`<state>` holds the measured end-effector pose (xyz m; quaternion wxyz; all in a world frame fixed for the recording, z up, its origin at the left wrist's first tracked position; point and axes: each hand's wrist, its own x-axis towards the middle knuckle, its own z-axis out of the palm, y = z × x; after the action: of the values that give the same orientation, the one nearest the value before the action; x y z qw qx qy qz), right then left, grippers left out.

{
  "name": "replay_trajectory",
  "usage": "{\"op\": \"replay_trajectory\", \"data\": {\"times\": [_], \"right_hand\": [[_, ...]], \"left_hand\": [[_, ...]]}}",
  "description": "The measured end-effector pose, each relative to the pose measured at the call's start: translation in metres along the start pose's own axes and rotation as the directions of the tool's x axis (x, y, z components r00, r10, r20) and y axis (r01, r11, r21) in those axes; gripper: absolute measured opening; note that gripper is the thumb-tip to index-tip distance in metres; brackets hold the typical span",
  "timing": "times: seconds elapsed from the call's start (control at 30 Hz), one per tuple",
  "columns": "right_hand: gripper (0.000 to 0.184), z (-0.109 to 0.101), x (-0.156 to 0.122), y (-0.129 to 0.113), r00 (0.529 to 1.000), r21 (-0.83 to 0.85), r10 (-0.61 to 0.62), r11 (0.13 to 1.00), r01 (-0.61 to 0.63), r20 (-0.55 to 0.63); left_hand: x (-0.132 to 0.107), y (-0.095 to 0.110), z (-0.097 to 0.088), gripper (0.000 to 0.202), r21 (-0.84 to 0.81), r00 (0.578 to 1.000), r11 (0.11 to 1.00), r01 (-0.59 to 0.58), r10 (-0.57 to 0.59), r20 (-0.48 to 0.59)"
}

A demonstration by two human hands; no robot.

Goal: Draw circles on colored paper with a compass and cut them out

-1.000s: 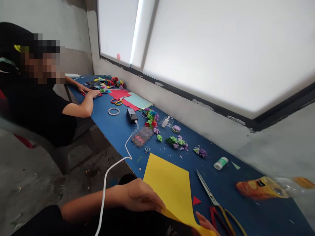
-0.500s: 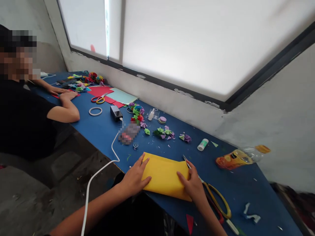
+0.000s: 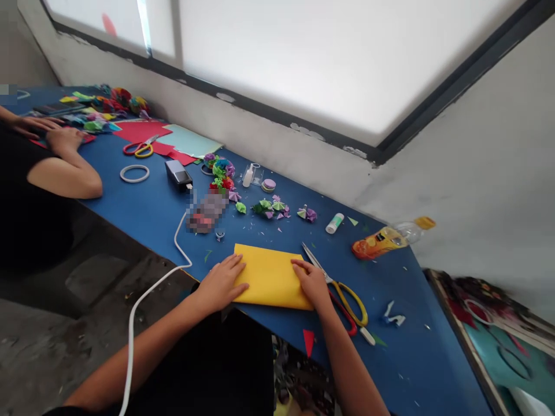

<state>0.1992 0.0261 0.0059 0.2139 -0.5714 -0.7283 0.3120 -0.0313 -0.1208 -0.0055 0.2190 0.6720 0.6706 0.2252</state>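
Observation:
A folded sheet of yellow paper (image 3: 269, 277) lies on the blue table in front of me. My left hand (image 3: 223, 283) rests on its left edge, fingers stretched out. My right hand (image 3: 311, 283) presses the paper's right edge with its fingers extended; part of its thumb side is hard to make out. Just right of that hand lie scissors (image 3: 336, 283) with red and yellow handles, blades pointing away from me. A small red paper scrap (image 3: 308, 342) sits near the table's front edge.
Beyond the paper are paper flowers (image 3: 271, 207), a glue stick (image 3: 335, 223) and an orange drink bottle (image 3: 381, 240) on its side. A white cable (image 3: 134, 323) runs from a power bank (image 3: 178, 175) across the left edge. A co-worker's arm (image 3: 69, 167) rests at far left.
The view has swung right and down. The yellow paper now lies flatter on the table, and my right hand has moved off the scissors' blades, which show fully.

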Motion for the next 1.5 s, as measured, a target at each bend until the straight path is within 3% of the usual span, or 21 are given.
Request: {"op": "replay_trajectory", "data": {"times": [0.2,0.6,1.17,1.4,1.5], "right_hand": [[0.047,0.004,0.003,0.005,0.998,0.027,0.056,0.998,-0.057,0.009],[0.044,0.005,0.006,0.008,0.998,0.123,0.059,0.991,-0.058,0.0],[0.047,0.006,0.006,0.002,0.995,0.093,0.098,0.991,-0.098,-0.003],[0.041,-0.008,0.007,-0.009,0.998,0.106,0.059,0.993,-0.058,-0.009],[0.047,-0.019,0.003,-0.012,0.99,0.126,0.116,0.984,-0.125,0.076]], "left_hand": [[0.004,-0.003,0.0,0.049,0.049,1.0,0.999,-0.011,0.01,0.018],[0.007,-0.006,0.001,0.048,0.008,1.0,1.0,-0.026,0.026,-0.013],[0.01,-0.007,-0.002,0.053,-0.005,1.0,1.0,-0.007,0.007,0.02],[0.018,-0.002,-0.007,0.042,0.085,0.998,0.994,-0.066,0.064,0.024],[0.024,-0.002,-0.013,0.034,0.157,0.991,0.979,-0.131,0.123,0.06]]}}
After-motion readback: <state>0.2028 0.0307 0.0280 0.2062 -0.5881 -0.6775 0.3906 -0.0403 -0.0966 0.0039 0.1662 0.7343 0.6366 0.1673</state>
